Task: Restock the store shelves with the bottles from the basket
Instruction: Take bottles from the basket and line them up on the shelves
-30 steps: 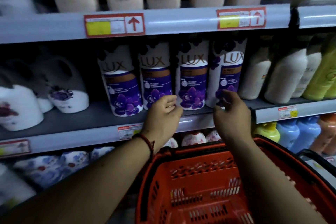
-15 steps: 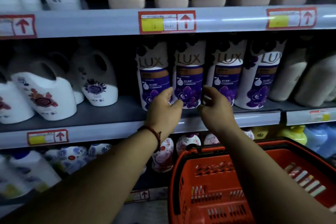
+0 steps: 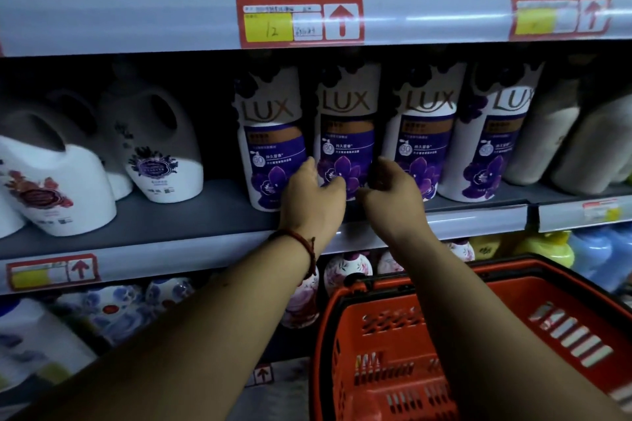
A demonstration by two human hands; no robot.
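On shelf (image 3: 205, 219), 12 o'clock: purple bottle (image 3: 346, 126) upright, second in row of four.
Left hand (image 3: 313, 202): grips bottle's left side, low down.
Right hand (image 3: 393, 196): fingers curled round its right side.
Basket (image 3: 506, 272): red, 5 o'clock.

Free shelf (image 3: 222, 212) between jugs (image 3: 160, 161) and bottles (image 3: 273, 147)

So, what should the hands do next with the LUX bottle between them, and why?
Probably release the second LUX bottle: the left hand and right hand hold its sides, it stands upright in the row, and no bottles show in the basket.
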